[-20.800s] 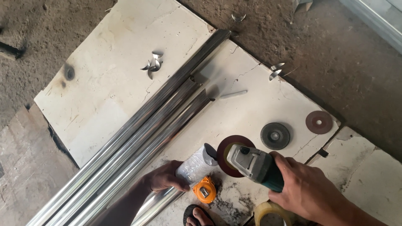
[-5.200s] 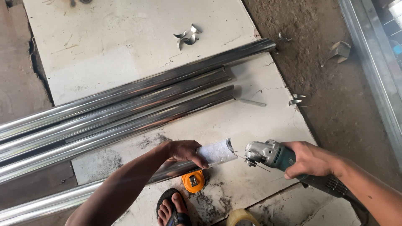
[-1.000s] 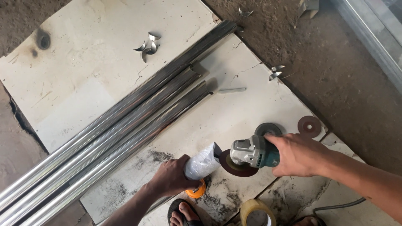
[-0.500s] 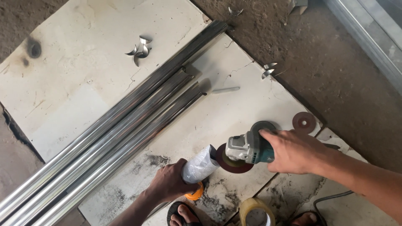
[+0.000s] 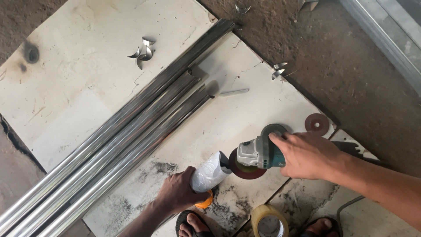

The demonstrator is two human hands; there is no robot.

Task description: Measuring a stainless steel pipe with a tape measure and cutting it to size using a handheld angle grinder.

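Gripping hands (image 5: 177, 196) (image 5: 309, 154): white-wrapped tube (image 5: 209, 177), teal grinder (image 5: 259, 154)

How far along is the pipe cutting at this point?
Done: curved offcuts lie on the board. In hand: the left hand grips a wrapped pipe end and the right hand holds the angle grinder, disc at its tip. Left: three long pipes lie untouched.

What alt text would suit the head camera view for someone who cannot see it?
Seen from above, the right hand holds an angle grinder with its disc at the end of a wrapped steel tube, which the left hand grips. Long steel pipes lie alongside on a pale board.
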